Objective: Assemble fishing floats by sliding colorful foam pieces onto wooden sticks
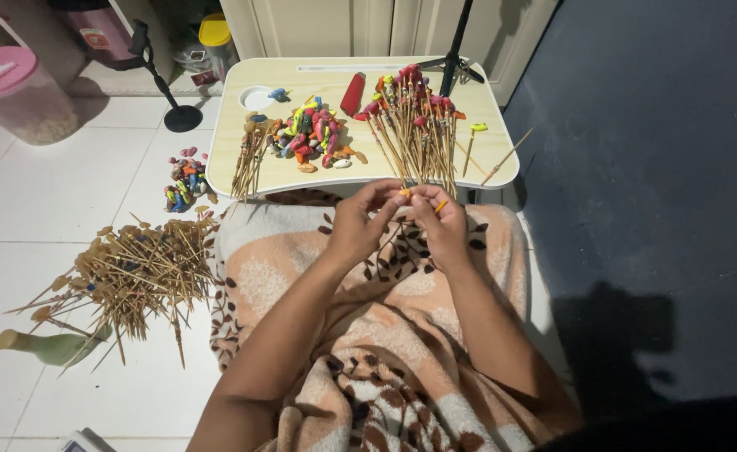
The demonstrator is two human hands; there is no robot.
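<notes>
Bamboo sticks tipped with small coloured balloons point(414, 125) lie in a fanned bundle at about 1 o'clock on a low, pale wooden tabletop point(494, 172), their red, pink and yellow tips pointing away from the person. At the middle of the same surface sits a loose heap of uninflated balloons point(314, 134) in many colours, with a bundle of bare sticks point(249, 159) at its 8 o'clock and a red tube-shaped object point(353, 94) at its 1 o'clock. The room has a white tiled floor point(42, 209) at left and a dark blue carpet point(653, 167) at right — cream cabinet doors stand behind the tabletop. On the tiles, at 9 o'clock from the person's lap, a big untidy pile of used sticks point(134, 272) lies with a green balloon point(50, 347) below it, and a smaller heap of coloured balloons point(186, 180) rests near the tabletop's left edge. A peach blanket with brown leaf print point(385, 368) covers the lap. Both hands meet just in front of the tabletop's near edge: the left hand point(358, 226) has its fingers pinched closed on a small orange piece point(404, 192), and the right hand point(444, 226) — touching the left at the fingertips — has its fingers curled shut around a thin stick with a yellow tip point(441, 206).
</notes>
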